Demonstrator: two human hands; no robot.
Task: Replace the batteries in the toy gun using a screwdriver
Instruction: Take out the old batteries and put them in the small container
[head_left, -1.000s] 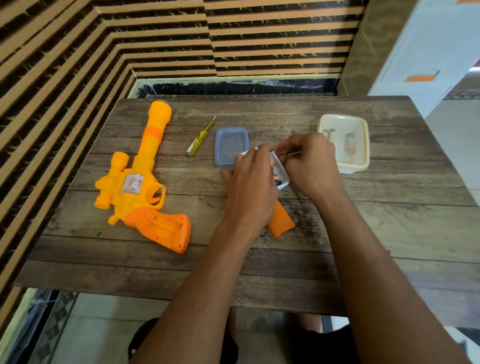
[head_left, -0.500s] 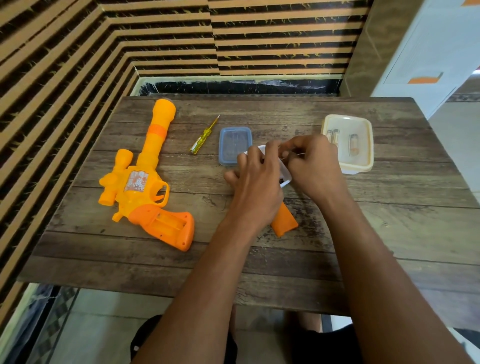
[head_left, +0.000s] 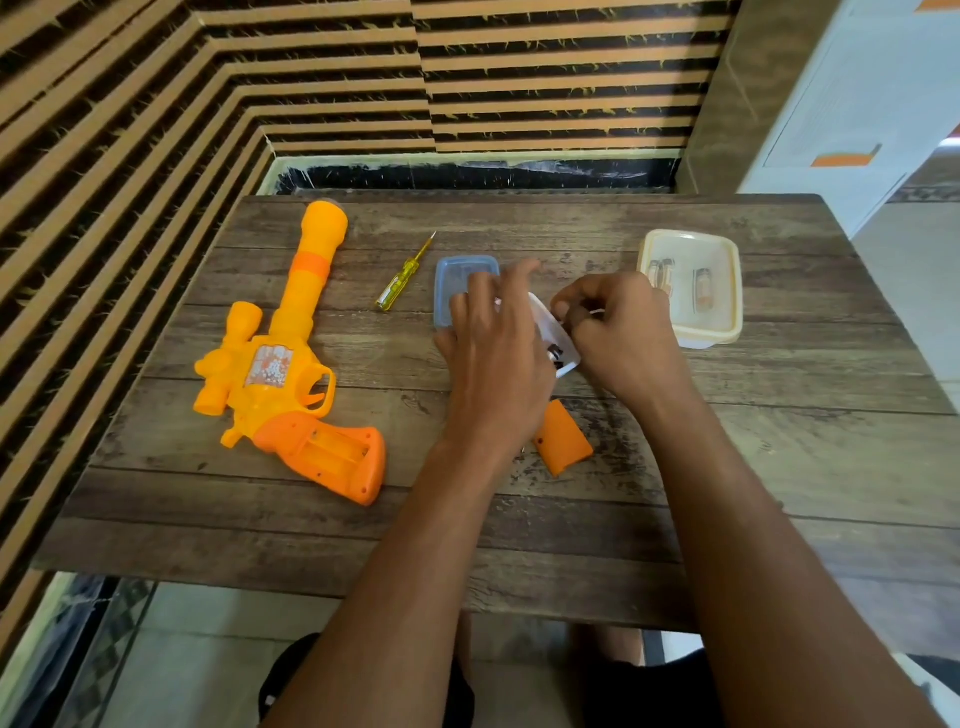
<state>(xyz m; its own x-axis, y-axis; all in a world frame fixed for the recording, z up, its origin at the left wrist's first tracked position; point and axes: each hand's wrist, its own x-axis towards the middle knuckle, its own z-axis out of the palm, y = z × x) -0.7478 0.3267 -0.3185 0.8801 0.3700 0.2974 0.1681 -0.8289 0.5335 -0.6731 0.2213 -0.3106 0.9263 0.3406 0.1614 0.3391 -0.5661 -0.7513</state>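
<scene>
No text can be read — the toy gun's (head_left: 280, 358) speckled side panel (blurred) shows no legible lettering.

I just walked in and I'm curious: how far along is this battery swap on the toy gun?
Roughly midway. Done: the toy gun lies with its grip compartment open and looking empty, and the orange cover is off, beside it on the table. In hand: the left hand and right hand work at a small clear container. Left: fitting batteries, refitting the cover, and using the screwdriver, which lies untouched.
</scene>
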